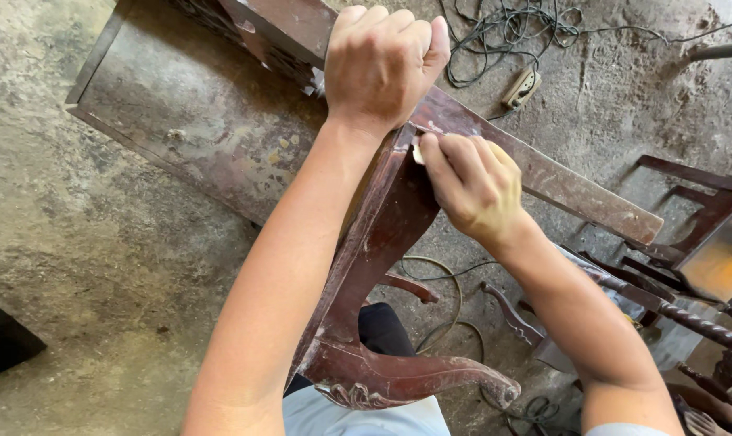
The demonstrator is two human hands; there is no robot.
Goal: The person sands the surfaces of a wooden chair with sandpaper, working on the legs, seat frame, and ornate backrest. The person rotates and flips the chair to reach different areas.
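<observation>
A dark red-brown wooden furniture frame (pixel 382 242) with a carved curved leg (pixel 430 375) stands upended in front of me, its finish worn and scratched. My left hand (pixel 382 60) is closed around the top of the frame where a long rail (pixel 560 182) meets the upright. My right hand (pixel 472 184) presses a small pale piece, likely sandpaper (pixel 418 153), against the upright just below that joint; most of the piece is hidden under the fingers.
A flat worn wooden panel (pixel 188 113) lies on the concrete floor (pixel 75 266) behind the frame. Tangled black cables and a power strip (pixel 521 87) lie at the top right. More dark furniture parts, including a twisted spindle (pixel 697 323), sit at the right.
</observation>
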